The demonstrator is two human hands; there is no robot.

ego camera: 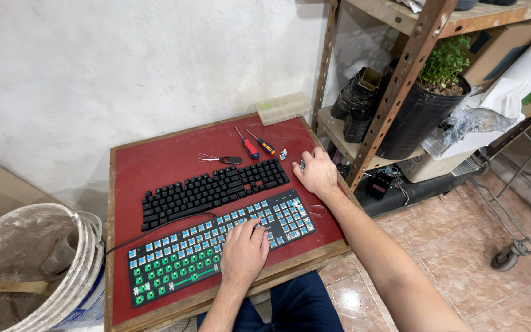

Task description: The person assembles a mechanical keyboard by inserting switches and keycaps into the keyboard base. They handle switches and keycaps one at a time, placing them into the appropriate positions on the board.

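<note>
Left hand point(244, 253) flat, ungripped, on stripped keyboard point(173, 261) by near table edge point(314, 255). Right hand point(318, 173) pinching small switch point(302, 165) near right edge; bare red top ahead, pale plastic box point(283, 108) beyond.

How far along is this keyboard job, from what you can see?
Done: the near keyboard is stripped of keycaps, its blue and green switches bare. In hand: the left hand rests on it while the right hand reaches for small parts. Left: the black keyboard has all its caps; the screwdrivers lie unused.
</note>
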